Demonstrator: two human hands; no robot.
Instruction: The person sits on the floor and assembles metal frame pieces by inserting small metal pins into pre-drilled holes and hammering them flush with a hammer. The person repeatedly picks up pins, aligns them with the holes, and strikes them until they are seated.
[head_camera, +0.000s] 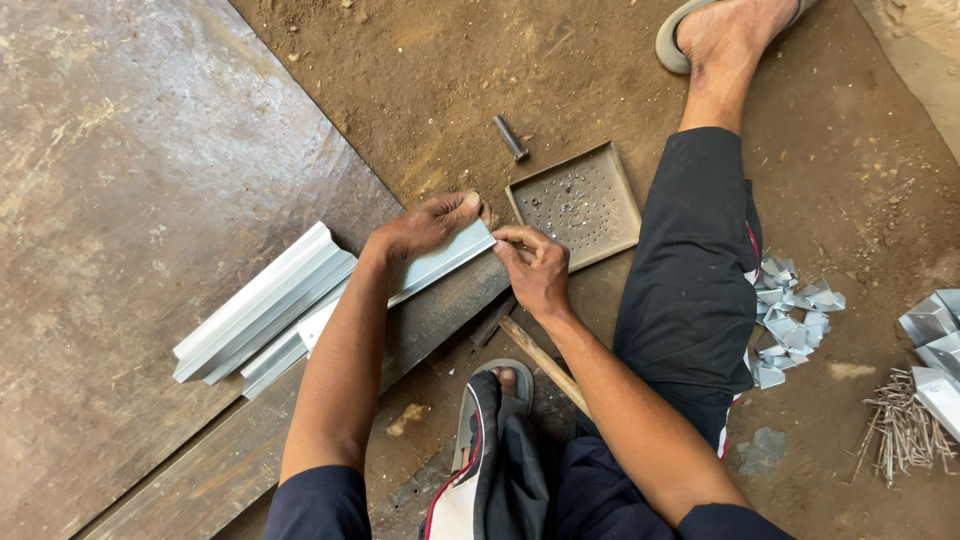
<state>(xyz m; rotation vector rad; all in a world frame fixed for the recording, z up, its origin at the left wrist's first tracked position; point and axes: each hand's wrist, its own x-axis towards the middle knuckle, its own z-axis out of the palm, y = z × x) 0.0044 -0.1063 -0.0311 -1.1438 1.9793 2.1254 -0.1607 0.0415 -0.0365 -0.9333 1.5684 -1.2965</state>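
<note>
while both hands pinch it, left hand (425, 225) on top, right hand (535, 265) fingers closed at its end, the aluminium channel strip (440, 262) lies on a steel plate (150, 200); likely light, stiff, sharp-edged, best gripped along flanges.

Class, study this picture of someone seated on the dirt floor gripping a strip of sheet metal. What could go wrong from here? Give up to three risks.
1. The left hand and right hand are bare on the pale folded sheet-metal channel; its thin edges could cut the fingers.
2. The heap of loose steel nails and cut metal scraps lie beside the leg, and the sandalled foot is partly bare, so a prick is possible.
3. The shallow square metal tray of small parts sits close; an elbow could scatter them.
</note>
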